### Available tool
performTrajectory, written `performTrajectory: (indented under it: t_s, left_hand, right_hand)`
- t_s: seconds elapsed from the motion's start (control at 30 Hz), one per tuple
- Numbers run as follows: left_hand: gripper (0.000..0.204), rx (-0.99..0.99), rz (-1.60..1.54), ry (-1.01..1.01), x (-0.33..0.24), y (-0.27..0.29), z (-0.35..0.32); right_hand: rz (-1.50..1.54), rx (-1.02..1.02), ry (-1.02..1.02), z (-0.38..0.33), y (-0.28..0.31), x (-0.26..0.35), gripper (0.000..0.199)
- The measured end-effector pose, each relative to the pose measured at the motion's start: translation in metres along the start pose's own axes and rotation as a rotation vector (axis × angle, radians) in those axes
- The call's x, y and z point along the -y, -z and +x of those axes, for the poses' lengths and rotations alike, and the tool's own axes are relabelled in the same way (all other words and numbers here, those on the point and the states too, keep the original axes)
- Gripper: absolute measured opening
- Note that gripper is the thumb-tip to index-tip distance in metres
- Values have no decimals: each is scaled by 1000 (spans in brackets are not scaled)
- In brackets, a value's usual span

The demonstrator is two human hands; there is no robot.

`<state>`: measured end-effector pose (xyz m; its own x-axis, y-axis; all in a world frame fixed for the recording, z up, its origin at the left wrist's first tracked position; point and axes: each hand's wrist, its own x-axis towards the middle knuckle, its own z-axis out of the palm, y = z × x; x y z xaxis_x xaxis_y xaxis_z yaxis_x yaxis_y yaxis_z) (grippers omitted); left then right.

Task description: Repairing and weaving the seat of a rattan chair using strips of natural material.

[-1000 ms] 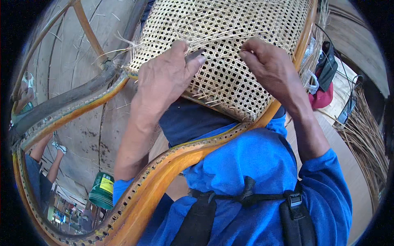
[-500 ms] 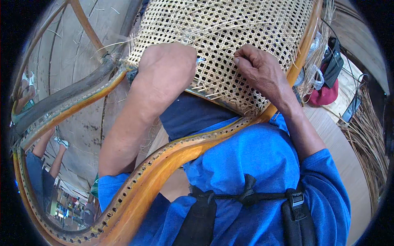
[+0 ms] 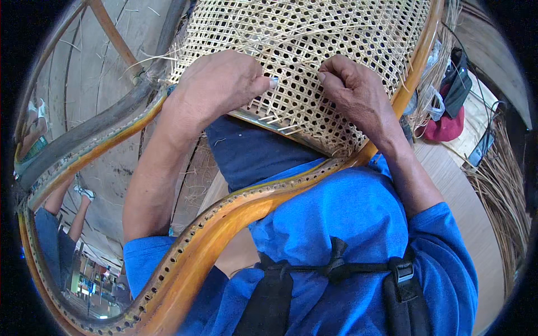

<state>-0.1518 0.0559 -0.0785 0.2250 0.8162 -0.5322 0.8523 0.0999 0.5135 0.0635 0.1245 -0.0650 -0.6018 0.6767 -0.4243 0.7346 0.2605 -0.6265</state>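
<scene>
A pale woven cane panel (image 3: 314, 33) with rows of small holes lies across the wooden chair frame (image 3: 224, 215) in front of me. My left hand (image 3: 224, 78) rests over the panel's near left part, back of the hand up. Its fingers curl down out of sight and its thumb points right along the weave; whatever they grip is hidden. On the right side of the panel, my right hand (image 3: 356, 92) is closed, thumb pressed against the bent index finger. Any strand in that pinch is too fine to make out. Short cane ends stick out along the panel's near edge.
The curved frame, drilled with a row of holes, sweeps across my lap to the left. At right lie a red cloth item (image 3: 445, 126), a clear plastic bag (image 3: 434, 106) and a bundle of cane strips (image 3: 499, 190). Another person's legs (image 3: 61, 207) show at far left.
My left hand has turned and shifted slightly left, its thumb now showing fully, and the forearm has swung left. My right hand has barely moved on the panel.
</scene>
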Motion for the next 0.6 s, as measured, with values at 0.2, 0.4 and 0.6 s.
performTrajectory:
  t_s: [0.2, 0.4, 0.6]
  left_hand:
    - [42, -69, 30, -49, 5, -7, -1]
    - [38, -78, 123, -63, 1, -7, -1]
    - [32, -30, 156, -26, -7, -2, 1]
  right_hand:
    - [-13, 11, -16, 0, -1, 3, 21]
    - [-7, -3, 31, 0, -3, 0, 22]
    - [-69, 92, 51, 0, -2, 3, 23]
